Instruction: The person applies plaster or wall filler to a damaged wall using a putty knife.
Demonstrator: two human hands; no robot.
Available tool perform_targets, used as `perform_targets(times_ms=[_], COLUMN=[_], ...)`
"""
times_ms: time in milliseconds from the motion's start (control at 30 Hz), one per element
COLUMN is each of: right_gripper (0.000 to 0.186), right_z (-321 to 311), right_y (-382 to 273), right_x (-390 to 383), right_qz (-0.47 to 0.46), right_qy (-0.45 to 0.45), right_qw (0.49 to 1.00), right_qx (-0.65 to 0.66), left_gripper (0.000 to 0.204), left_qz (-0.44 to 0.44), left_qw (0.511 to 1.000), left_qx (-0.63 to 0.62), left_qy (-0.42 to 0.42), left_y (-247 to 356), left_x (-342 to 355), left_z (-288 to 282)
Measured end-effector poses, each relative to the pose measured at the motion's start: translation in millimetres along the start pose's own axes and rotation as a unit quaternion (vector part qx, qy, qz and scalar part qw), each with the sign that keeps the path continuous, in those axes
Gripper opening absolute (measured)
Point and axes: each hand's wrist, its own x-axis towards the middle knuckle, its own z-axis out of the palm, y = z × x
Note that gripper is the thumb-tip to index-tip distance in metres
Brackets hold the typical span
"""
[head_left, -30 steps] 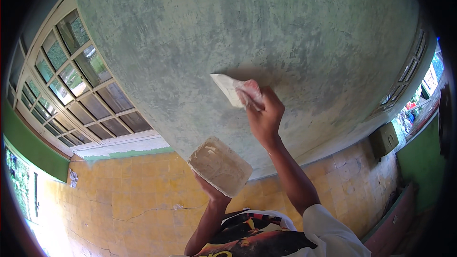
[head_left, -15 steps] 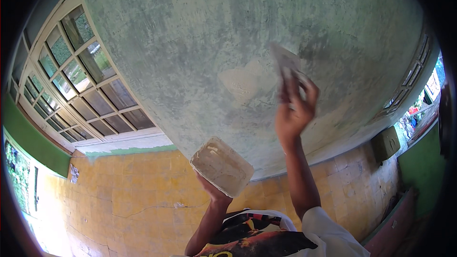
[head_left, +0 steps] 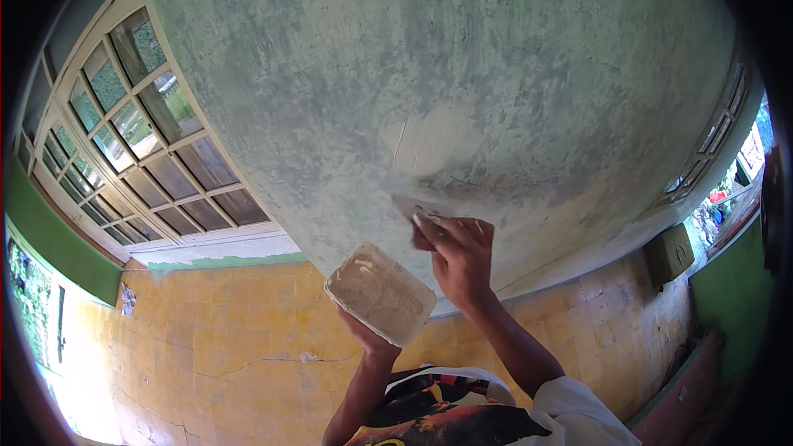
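Fingers of the right hand point(head_left: 462, 260) are bent and bunched close together, gripping the near edge of a flat, thin blade point(head_left: 405, 206) that points away toward ten or eleven o'clock from the knuckles. One finger reaches out along the blade, a pale smear showing near its tip, and the rest curl in behind it; the thumb cannot be made out clearly. The blade is slightly blurred and lies close over the mottled green-grey wall point(head_left: 330, 74), though whether its edge touches the surface cannot be told. Toward one o'clock from the blade, a smooth pale patch point(head_left: 438, 140) of paste spreads on the wall, with a thin raised ridge near its left side. The left hand point(head_left: 363, 331) is at seven o'clock on a rectangular tub point(head_left: 363, 319), bearing it from below and tilting its open side into view; most of its fingers are hidden behind the tub, so how far they are spread cannot be told. Pale paste point(head_left: 380, 285) coats the tub's inside. From the tub, the right hand is at two o'clock, a white-framed window point(head_left: 132, 140) at ten, and yellow tiled floor point(head_left: 264, 306) at nine.
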Motion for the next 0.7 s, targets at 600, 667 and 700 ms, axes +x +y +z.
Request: perform_targets(times_ms=[600, 667, 700], right_gripper=[0.018, 0.025, 0.025], right_z=[1.4, -19.6, -31.9], right_y=[42.4, 36.9, 31.4], right_x=[33.1, 38.0, 48.7], right_qz=[0.187, 0.056, 0.057], right_qy=[0.234, 0.277, 0.276], right_qw=[0.925, 0.94, 0.94], right_qx=[0.236, 0.192, 0.19], left_gripper=[0.076, 0.076, 0.076], left_qz=[0.003, 0.011, 0.005], left_qw=[1.0, 1.0, 1.0], left_qx=[-0.012, -0.006, -0.01], left_qy=[-0.001, 0.0, 0.001], left_y=[-6.2, -4.2, -5.6], left_x=[-1.1, -0.8, -0.8], left_z=[-1.1, -1.7, 0.0])
